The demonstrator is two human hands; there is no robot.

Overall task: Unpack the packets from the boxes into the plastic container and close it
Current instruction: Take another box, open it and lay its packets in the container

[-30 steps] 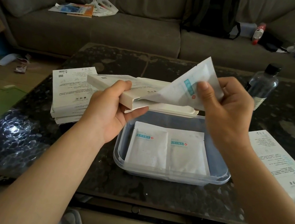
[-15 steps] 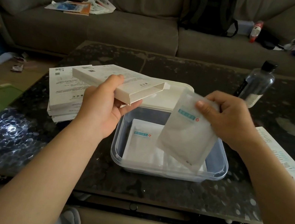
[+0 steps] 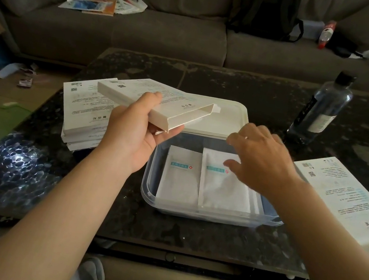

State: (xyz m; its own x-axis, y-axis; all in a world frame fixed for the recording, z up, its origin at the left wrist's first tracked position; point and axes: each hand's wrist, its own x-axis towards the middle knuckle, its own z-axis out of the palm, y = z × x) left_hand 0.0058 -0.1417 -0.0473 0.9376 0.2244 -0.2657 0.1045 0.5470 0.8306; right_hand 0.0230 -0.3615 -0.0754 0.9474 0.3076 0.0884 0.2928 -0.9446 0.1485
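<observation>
My left hand (image 3: 136,131) grips a flat white box (image 3: 160,104) by its near edge, holding it tilted above the table, its open end toward the right. Below sits the clear plastic container (image 3: 212,214) with white packets inside: one on the left (image 3: 181,176) and another on the right (image 3: 224,188), lying on more packets. My right hand (image 3: 258,159) hovers over the right packet with fingers spread and nothing in them. The container's white lid (image 3: 228,118) lies flat just behind the container.
A stack of white boxes (image 3: 83,108) lies at the left of the dark stone table (image 3: 187,233), another white box (image 3: 347,199) at the right. A plastic bottle (image 3: 320,111) stands at the back right. A sofa with papers and a backpack is behind.
My right hand pulled a packet out of the box, lowered it into the container's right side and let go. My left hand kept the box and tipped it slightly.
</observation>
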